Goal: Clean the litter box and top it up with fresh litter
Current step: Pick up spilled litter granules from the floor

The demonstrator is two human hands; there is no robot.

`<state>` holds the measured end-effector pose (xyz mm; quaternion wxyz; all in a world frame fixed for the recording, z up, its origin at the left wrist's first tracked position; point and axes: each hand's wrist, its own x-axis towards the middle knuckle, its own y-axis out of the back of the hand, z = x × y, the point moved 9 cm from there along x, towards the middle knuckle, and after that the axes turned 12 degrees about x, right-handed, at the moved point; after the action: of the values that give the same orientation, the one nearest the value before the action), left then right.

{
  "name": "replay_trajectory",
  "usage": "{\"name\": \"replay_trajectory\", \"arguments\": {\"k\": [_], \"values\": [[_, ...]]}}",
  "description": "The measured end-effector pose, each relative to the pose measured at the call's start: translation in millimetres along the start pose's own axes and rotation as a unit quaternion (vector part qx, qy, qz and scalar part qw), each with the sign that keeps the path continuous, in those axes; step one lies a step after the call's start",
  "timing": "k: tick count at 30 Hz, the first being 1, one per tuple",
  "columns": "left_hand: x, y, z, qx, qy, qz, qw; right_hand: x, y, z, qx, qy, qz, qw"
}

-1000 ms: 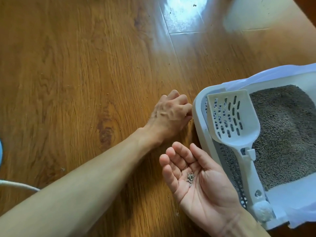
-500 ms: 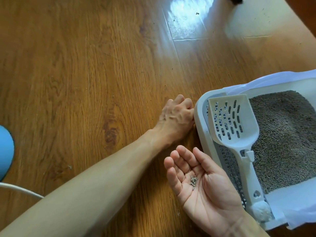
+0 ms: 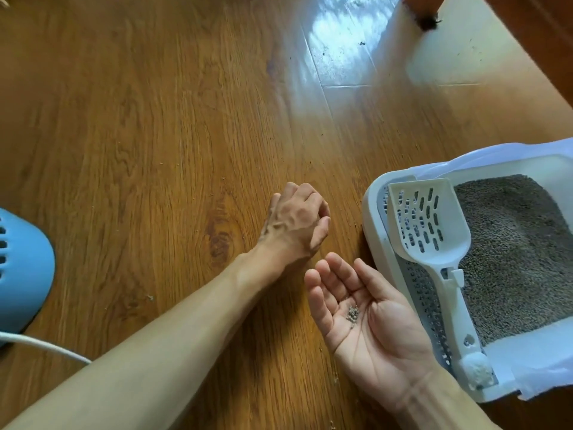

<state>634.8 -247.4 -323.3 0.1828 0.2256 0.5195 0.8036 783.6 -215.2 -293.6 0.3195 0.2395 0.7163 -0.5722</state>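
One blue fan [image 3: 21,268] left of hands

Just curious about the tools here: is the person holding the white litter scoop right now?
No: the litter scoop lies untouched across the litter box corner, while the right hand cups a few litter granules.

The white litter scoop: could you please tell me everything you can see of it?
The litter scoop looks like white moulded plastic, with a broad square-fronted blade pierced by rows of slots and a long flat handle with a small clip and a heart-shaped hole near the end. It lies along the left edge of the litter box, over a grey perforated ledge, blade away from the person, beside the grey litter. Neither hand touches it.
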Motion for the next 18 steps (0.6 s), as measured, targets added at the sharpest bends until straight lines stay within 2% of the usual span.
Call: {"name": "replay_trajectory", "arguments": {"k": [18], "values": [[-54,107,-17,-0.128,0.045,0.05,0.989,-8,-23,24,-0.005,0.036,-0.024,0.999]]}}
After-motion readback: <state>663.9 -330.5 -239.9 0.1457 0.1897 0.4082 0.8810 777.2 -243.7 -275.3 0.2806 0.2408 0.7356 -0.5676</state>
